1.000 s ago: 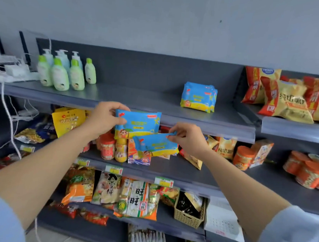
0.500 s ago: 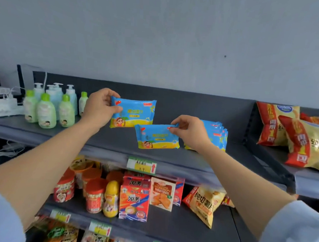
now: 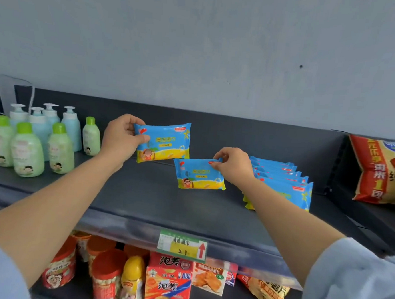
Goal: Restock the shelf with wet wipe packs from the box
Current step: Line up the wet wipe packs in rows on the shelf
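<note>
My left hand (image 3: 120,140) grips a blue and yellow wet wipe pack (image 3: 167,143) by its left end, held upright just above the dark top shelf (image 3: 142,206). My right hand (image 3: 233,165) pinches the top right corner of a second wet wipe pack (image 3: 198,176), whose bottom edge stands on the shelf. Just right of it, a row of several wet wipe packs (image 3: 284,184) stands on the shelf, partly hidden by my right forearm. The box is not in view.
Green and blue lotion bottles (image 3: 30,148) stand at the shelf's left end. A red and yellow snack bag (image 3: 380,169) sits on the neighbouring shelf at right. A price tag (image 3: 182,245) hangs on the shelf's front edge; jars and snack boxes (image 3: 167,284) fill the shelf below.
Both hands have risen from the lower shelf level to the top shelf, each carrying its pack. The right pack now touches down on the shelf beside the row.
</note>
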Available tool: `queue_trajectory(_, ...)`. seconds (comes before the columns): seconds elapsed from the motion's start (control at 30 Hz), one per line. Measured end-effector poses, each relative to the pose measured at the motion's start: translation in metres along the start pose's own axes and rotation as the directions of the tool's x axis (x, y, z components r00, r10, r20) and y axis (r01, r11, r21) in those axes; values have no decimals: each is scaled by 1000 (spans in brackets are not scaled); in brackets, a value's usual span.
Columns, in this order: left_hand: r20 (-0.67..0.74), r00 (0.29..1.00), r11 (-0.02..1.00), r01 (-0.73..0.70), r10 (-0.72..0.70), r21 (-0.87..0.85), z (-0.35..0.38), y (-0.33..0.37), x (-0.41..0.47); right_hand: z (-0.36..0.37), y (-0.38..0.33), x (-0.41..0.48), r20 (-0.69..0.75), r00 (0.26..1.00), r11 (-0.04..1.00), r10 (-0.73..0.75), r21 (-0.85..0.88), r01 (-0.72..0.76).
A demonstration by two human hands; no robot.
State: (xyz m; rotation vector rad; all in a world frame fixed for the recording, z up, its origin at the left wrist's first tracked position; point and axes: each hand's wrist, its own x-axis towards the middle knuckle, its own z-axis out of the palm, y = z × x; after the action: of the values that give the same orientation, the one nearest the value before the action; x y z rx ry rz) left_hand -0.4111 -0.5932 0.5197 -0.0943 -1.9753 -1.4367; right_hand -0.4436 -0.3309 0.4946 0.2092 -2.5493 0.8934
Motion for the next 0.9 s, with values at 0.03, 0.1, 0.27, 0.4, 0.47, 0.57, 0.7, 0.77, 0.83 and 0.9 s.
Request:
queue_trajectory(0.03, 8, 1000, 1000, 4, -4, -6, 1, -5, 8, 5, 1, 8, -1, 1000, 1000, 23, -8, -23)
queue_trajectory(0.1, 29, 999, 1000, 17, -17, -15, 3, -14, 23, 14, 2, 23, 2, 998, 997, 69, -20, -69)
queue_trajectory(0.27, 124, 989, 997, 78, -75, -17, 12, -36, 55, 34, 8, 57, 13, 986, 986, 166, 6, -166)
queue_trajectory(0.4, 239, 965, 994, 113, -108, -9, 23, -54, 66, 50, 13, 76, -2, 980, 979, 200, 49, -200)
queue_trajectory(0.47, 287, 950, 992, 126, -123, 7, 29, -63, 72, 56, 15, 83, -13, 980, 979, 201, 35, -200)
queue_trajectory(0.57, 345, 927, 988, 152, -147, 14, 39, -75, 80, 62, 17, 93, -31, 979, 980, 200, -8, -201)
queue_trajectory(0.7, 421, 889, 983, 181, -180, 40, 53, -87, 88, 67, 22, 104, -52, 975, 973, 217, -67, -221)
queue_trajectory(0.77, 444, 876, 981, 190, -188, 41, 60, -90, 91, 67, 25, 108, -77, 973, 971, 218, -84, -224)
queue_trajectory(0.83, 467, 863, 979, 198, -193, 40, 68, -92, 92, 67, 29, 111, -108, 970, 969, 220, -87, -229)
queue_trajectory(0.9, 494, 847, 979, 201, -195, 42, 76, -94, 93, 67, 31, 113, -120, 965, 967, 231, -76, -241)
